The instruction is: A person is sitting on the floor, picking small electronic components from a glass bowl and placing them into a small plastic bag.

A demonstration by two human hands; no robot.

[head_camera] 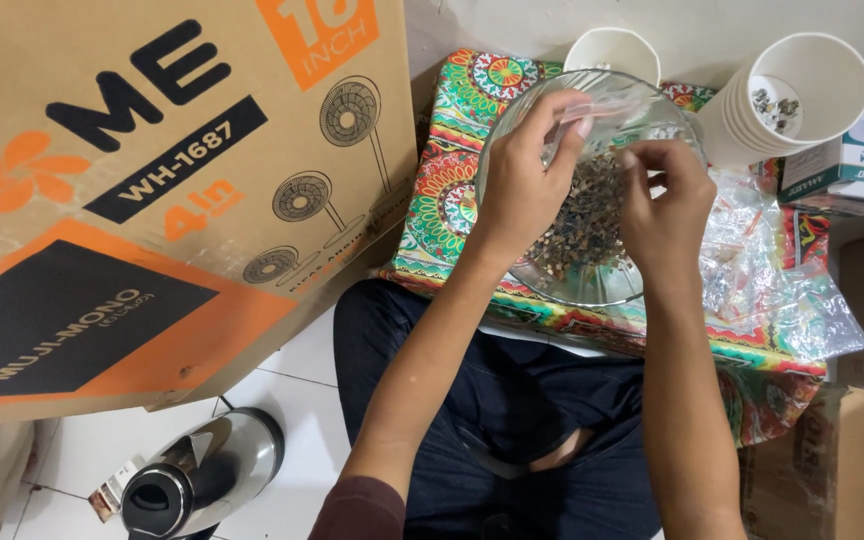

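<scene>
Your hands hide part of the glass bowl [592,285]; its small dark pieces [577,235] are too tiny to identify.

bowl [592,270] on cushion [452,190], cups [802,95] right

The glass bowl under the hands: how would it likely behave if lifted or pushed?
The glass bowl is probably heavy for its size, being well filled with small dark pieces. Its smooth clear wall may be slippery and breakable. Resting on a soft patterned cushion, it might tilt rather than slide when pushed.
</scene>
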